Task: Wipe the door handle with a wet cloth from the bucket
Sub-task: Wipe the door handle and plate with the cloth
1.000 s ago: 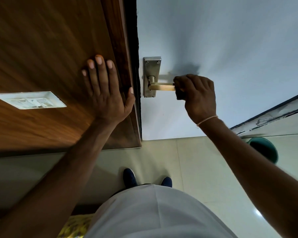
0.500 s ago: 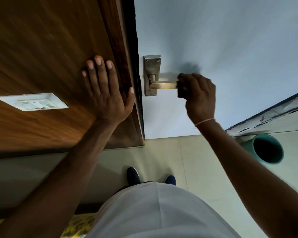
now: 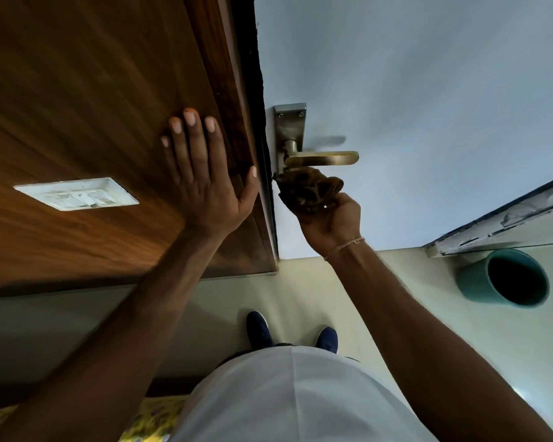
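Wiping is the step in hand. In the head view, your right hand (image 3: 328, 218) holds a bunched brown cloth (image 3: 307, 188), its grip curled round the wad from below, and presses it against the bottom of the backplate (image 3: 289, 129), just under the root of the handle (image 3: 321, 158). The brass lever itself stands bare, sticking out level to the right, apart from the cloth's outer end. Your left hand (image 3: 205, 173) lies flat on the wooden panel (image 3: 93, 106), fingers straight, its grip holding nothing; it seems to brace you.

The next move, as I judge it, calls for sliding the cloth up over the neck and along the lever to its tip, keeping the wad closed round the metal so both faces get rubbed.

The teal bucket (image 3: 473, 282) stands on the floor (image 3: 380, 282) at your right, well apart from the handle. Its inside is dark; you cannot tell from here whether water is in it.
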A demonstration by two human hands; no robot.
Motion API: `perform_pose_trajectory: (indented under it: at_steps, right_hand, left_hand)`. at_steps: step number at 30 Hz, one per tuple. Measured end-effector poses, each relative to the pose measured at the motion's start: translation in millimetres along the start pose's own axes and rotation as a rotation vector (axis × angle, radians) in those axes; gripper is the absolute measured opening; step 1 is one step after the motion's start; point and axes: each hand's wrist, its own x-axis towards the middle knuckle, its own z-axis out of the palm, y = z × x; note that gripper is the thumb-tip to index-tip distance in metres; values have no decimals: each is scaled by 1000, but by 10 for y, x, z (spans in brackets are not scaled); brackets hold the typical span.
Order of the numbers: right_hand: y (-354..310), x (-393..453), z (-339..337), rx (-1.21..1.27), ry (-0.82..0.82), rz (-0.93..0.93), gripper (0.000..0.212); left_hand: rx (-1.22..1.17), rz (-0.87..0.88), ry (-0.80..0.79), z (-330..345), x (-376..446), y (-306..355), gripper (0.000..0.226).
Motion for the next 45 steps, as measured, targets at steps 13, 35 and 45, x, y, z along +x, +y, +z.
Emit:
perform_pose_trajectory:
  at_steps: [13, 35, 45]
  right_hand:
    - [219, 72, 348, -124, -164, -18, 48]
    - [-461, 39, 129, -180, -311, -198, 47]
    - [-91, 93, 216, -183, -271, -114, 48]
  left_hand:
    - [-3, 5, -13, -39, 0, -20, 91]
    - [-31, 13, -3, 11, -17, -36, 95]
    - [-34, 14, 3, -5, -3, -6, 94]
